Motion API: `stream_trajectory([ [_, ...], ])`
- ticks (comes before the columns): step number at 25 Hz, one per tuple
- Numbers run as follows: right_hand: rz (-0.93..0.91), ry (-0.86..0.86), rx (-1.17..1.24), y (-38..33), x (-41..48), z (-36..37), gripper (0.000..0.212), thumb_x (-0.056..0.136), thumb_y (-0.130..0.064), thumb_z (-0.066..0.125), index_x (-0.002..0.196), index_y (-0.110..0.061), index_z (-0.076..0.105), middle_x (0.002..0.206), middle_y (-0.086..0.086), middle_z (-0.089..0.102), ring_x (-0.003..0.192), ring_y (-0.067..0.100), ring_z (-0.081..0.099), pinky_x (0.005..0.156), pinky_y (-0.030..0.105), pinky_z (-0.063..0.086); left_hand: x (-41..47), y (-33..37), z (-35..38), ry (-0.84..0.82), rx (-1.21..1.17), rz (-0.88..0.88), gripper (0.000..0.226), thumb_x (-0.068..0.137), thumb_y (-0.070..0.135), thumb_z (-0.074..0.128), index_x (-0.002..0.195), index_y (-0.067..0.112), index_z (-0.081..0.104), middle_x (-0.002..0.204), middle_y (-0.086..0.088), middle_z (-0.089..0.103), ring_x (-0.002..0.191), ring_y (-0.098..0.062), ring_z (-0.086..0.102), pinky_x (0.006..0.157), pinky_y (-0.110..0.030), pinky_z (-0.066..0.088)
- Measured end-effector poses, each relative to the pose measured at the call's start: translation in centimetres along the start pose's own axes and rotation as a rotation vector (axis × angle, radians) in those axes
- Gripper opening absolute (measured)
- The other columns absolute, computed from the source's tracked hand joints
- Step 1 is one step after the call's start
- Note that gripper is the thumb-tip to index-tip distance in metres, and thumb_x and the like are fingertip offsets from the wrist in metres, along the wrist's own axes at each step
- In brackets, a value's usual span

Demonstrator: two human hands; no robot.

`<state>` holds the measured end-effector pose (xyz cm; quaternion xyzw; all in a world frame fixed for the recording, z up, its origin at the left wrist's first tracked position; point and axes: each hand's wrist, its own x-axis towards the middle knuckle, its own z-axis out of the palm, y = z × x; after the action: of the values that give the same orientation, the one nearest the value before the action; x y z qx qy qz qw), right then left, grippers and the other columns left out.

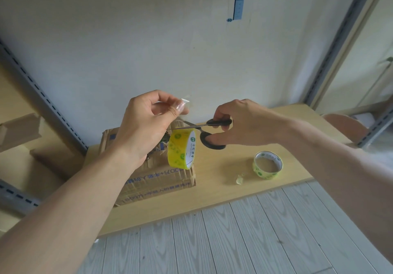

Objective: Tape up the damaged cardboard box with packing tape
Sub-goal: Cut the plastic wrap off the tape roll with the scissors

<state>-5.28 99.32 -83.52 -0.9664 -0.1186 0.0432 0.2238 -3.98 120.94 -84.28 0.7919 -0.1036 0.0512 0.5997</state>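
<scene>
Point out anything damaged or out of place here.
The cardboard box has a torn, ragged top behind the hanging tape roll. A crumpled scrap of clear tape lies loose on the table beside a second tape roll.

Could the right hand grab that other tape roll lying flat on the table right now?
Probably not yet: the right hand grips the scissors, fingers through the handles. The flat roll lies uncovered on the table just below it, so once the scissors are set down the way looks free.
</scene>
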Motion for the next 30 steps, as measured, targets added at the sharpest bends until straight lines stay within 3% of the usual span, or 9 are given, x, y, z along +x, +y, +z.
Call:
stream_trajectory([
  [3,0.011,0.019,-0.013,-0.3,0.4,0.0,0.050,0.061,-0.073,0.064,0.083,-0.028,0.064,0.083,-0.003,0.066,0.077,0.020,0.061,0.063,0.034,0.050,0.2,-0.3,0.2,0.020,0.027,0.005,0.012,0.094,0.027,0.070,0.095,0.015,0.070,0.089,0.007,0.079,0.093,-0.007,0.073,0.084,-0.024,0.054],
  [7,-0.003,0.035,0.002,-0.5,0.5,0.0,0.038,0.069,-0.064,0.071,0.080,-0.028,0.065,0.077,-0.006,0.064,0.072,0.016,0.059,0.057,0.029,0.043,0.3,-0.5,0.3,0.029,0.029,0.000,0.011,0.094,0.029,0.069,0.096,0.017,0.069,0.091,0.008,0.079,0.091,0.005,0.070,0.069,-0.004,0.047],
  [10,-0.021,0.032,0.017,-0.6,0.3,-0.1,0.032,0.074,-0.058,0.074,0.077,-0.027,0.066,0.074,-0.007,0.064,0.067,0.013,0.056,0.054,0.025,0.041,0.3,-0.4,0.1,0.021,0.006,-0.023,0.012,0.095,0.030,0.069,0.099,0.020,0.068,0.091,0.009,0.079,0.090,0.002,0.071,0.076,-0.016,0.048],
  [13,-0.028,0.028,0.024,-0.5,0.2,-0.2,0.029,0.075,-0.054,0.074,0.075,-0.026,0.067,0.075,-0.006,0.068,0.068,0.013,0.057,0.056,0.026,0.043,0.3,-0.4,0.1,0.001,-0.021,-0.068,0.026,0.093,0.036,0.070,0.115,0.026,0.061,0.095,0.006,0.079,0.098,-0.012,0.072,0.081,-0.037,0.055],
  [15,-0.022,0.016,0.032,-0.3,0.1,-0.3,0.027,0.077,-0.052,0.074,0.075,-0.026,0.068,0.076,-0.008,0.070,0.068,0.010,0.058,0.054,0.021,0.043,0.4,-0.6,0.1,-0.024,-0.013,-0.089,0.035,0.090,0.042,0.070,0.121,0.031,0.058,0.101,0.004,0.078,0.103,-0.016,0.070,0.081,-0.043,0.060],
  [18,-0.022,-0.005,0.015,0.0,-0.2,-0.4,0.023,0.079,-0.048,0.075,0.074,-0.027,0.068,0.070,-0.013,0.066,0.062,0.003,0.053,0.048,0.011,0.035,0.3,-0.6,0.3,-0.092,-0.011,-0.164,0.048,0.080,0.056,0.068,0.121,0.032,0.060,0.111,0.002,0.073,0.104,-0.018,0.070,0.078,-0.044,0.062],
  [23,-0.047,0.010,0.025,0.5,-0.3,-0.5,0.023,0.079,-0.046,0.077,0.070,-0.027,0.067,0.060,-0.016,0.060,0.057,-0.001,0.051,0.047,0.010,0.037,0.5,-0.9,0.6,-0.135,-0.054,-0.199,0.036,0.093,0.045,0.065,0.115,0.016,0.066,0.111,-0.007,0.073,0.099,-0.025,0.074,0.072,-0.039,0.062],
  [30,-0.063,-0.025,0.019,1.1,-0.4,-0.7,0.016,0.080,-0.044,0.077,0.076,-0.031,0.068,0.058,-0.029,0.059,0.060,-0.009,0.053,0.049,0.006,0.036,0.4,-1.1,0.6,-0.154,-0.219,-0.239,0.054,0.075,0.046,0.075,0.110,0.006,0.068,0.104,-0.017,0.071,0.095,-0.036,0.075,0.078,-0.040,0.060],
])
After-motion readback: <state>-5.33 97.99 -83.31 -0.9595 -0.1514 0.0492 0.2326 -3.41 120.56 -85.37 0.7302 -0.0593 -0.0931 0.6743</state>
